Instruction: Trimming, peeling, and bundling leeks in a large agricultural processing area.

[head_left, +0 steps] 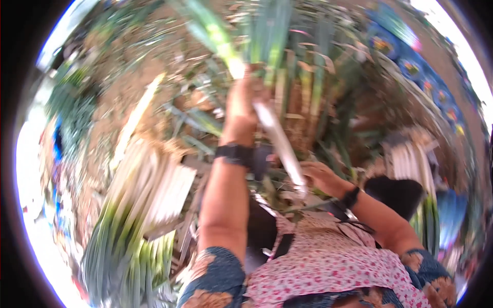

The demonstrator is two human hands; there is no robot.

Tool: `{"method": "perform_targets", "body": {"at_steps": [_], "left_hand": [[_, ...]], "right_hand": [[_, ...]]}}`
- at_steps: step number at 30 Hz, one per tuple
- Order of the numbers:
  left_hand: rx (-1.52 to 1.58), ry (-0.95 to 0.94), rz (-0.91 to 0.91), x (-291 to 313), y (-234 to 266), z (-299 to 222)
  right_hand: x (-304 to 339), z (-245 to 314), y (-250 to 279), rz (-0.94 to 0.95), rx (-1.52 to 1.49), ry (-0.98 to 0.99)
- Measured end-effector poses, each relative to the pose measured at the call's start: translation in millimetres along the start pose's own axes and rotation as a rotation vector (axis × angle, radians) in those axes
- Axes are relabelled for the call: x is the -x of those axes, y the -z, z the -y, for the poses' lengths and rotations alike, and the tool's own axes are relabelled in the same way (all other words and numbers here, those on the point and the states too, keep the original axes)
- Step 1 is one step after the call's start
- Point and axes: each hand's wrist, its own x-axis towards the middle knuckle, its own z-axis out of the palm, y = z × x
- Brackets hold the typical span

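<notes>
A long leek [280, 138] slants across the middle, its white shank toward me and its green leaves pointing up and away. My left hand [245, 95] is closed around it where white turns to green. Beside the root end, my right hand [324, 178] has its fingers curled in against the shank. Blur hides what those fingers pinch, if anything. Standing leeks [295, 77] with green tops and brownish outer leaves are just beyond my left hand.
Cleaned leeks [138, 190] lie in a large pile on the left, and another bundle [411, 164] is at the right. Leaf scraps [200, 120] litter the brown ground. A blue patterned sheet [426, 77] stretches along the far right. A dark rounded object [393, 195] sits by my right forearm.
</notes>
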Motion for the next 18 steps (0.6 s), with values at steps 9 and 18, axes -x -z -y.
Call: {"method": "perform_targets", "body": {"at_steps": [9, 18], "left_hand": [[0.313, 0.033, 0.227, 19, 1, -14], [0.063, -0.129, 0.191, 2, 5, -35]], "right_hand": [[24, 23, -11, 0.101, 0.726, 0.188], [94, -82, 75, 0.371, 1.623, -0.619]]}}
